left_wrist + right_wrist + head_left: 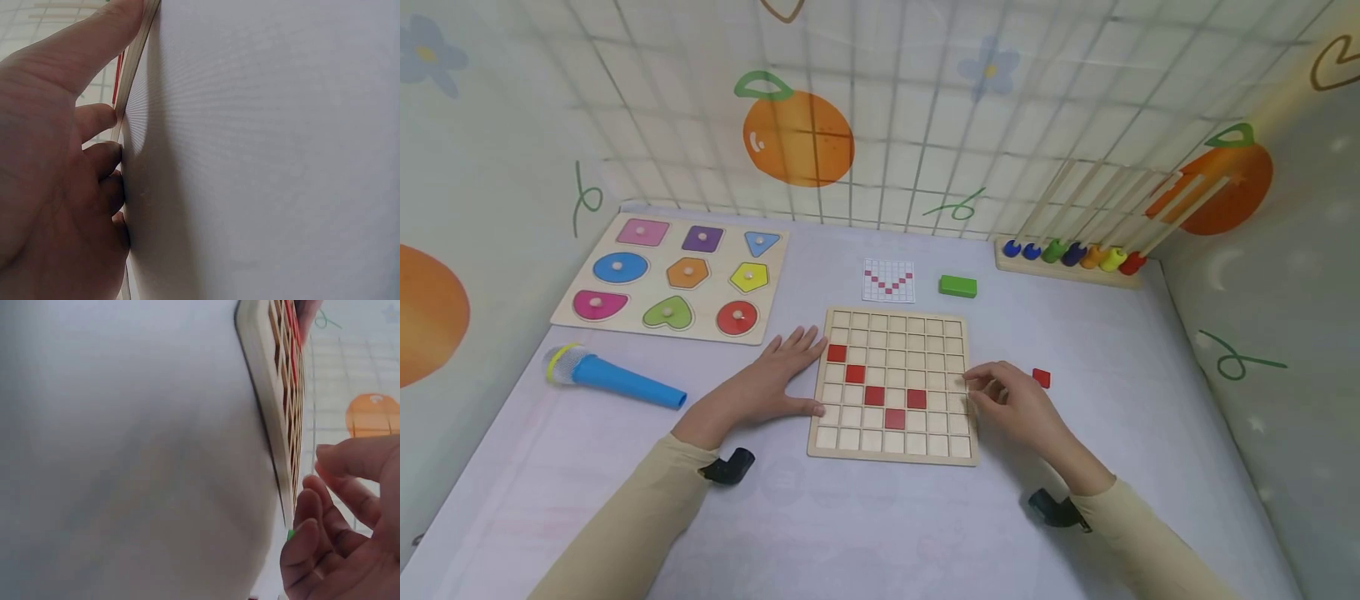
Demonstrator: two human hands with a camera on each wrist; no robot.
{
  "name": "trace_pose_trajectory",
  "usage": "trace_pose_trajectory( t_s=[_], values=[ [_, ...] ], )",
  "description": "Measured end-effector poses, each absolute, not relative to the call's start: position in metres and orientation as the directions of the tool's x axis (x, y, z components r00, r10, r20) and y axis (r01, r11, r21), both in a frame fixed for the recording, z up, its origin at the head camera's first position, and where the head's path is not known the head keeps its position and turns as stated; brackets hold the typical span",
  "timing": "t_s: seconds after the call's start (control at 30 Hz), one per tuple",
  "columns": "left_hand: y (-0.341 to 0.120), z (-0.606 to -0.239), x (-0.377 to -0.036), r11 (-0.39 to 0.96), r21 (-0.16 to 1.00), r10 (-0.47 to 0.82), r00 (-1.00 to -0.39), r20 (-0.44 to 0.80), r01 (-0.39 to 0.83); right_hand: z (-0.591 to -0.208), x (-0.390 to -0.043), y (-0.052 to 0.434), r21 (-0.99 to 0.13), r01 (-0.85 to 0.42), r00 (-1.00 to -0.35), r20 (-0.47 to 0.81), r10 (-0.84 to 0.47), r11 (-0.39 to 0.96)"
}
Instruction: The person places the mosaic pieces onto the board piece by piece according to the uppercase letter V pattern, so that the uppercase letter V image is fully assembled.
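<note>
A wooden grid board (895, 433) lies in the middle of the table, with several red tiles (874, 395) set in a V-like line. My left hand (778, 377) lies flat on the table, fingers straight, thumb and fingertips against the board's left edge (133, 65). My right hand (1003, 396) hovers at the board's right edge (275, 419). Its fingers (325, 519) are loosely curled and nothing shows in them. One loose red tile (1041, 377) lies on the table just right of that hand.
Behind the board are a small pattern card (889, 280) and a green block (958, 286). A shape puzzle (673, 279) sits at the back left, a blue toy microphone (613, 379) at the left, and a ring-and-rod rack (1071, 257) at the back right. Padded walls surround the table.
</note>
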State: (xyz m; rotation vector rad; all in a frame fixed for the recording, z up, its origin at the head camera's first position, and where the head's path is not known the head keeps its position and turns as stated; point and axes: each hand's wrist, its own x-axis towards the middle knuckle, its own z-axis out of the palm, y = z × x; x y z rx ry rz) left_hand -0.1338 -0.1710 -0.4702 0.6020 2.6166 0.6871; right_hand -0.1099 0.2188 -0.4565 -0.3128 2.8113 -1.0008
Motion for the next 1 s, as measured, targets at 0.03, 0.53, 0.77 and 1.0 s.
trace_pose_trajectory(
  t_s=[0.03,0.53,0.77,1.0],
  values=[
    [-0.171,-0.470,-0.134,0.790,0.530,0.486,-0.841,-0.238,0.307,-0.457,-0.110,0.222,-0.629,-0.147,-0.970,-0.060,-0.236,0.764],
    [-0.171,-0.471,-0.134,0.789,0.531,0.487,-0.841,-0.235,0.309,-0.454,-0.107,0.258,-0.525,-0.131,-0.984,-0.034,-0.174,0.841],
    [-0.171,-0.469,-0.133,0.786,0.534,0.490,-0.840,-0.234,0.310,-0.453,-0.103,0.273,-0.502,-0.085,-0.990,-0.055,-0.130,0.860],
    [-0.171,-0.469,-0.133,0.790,0.529,0.488,-0.840,-0.236,0.310,-0.459,-0.103,0.286,-0.475,-0.042,-0.990,-0.097,-0.099,0.879]
  ],
)
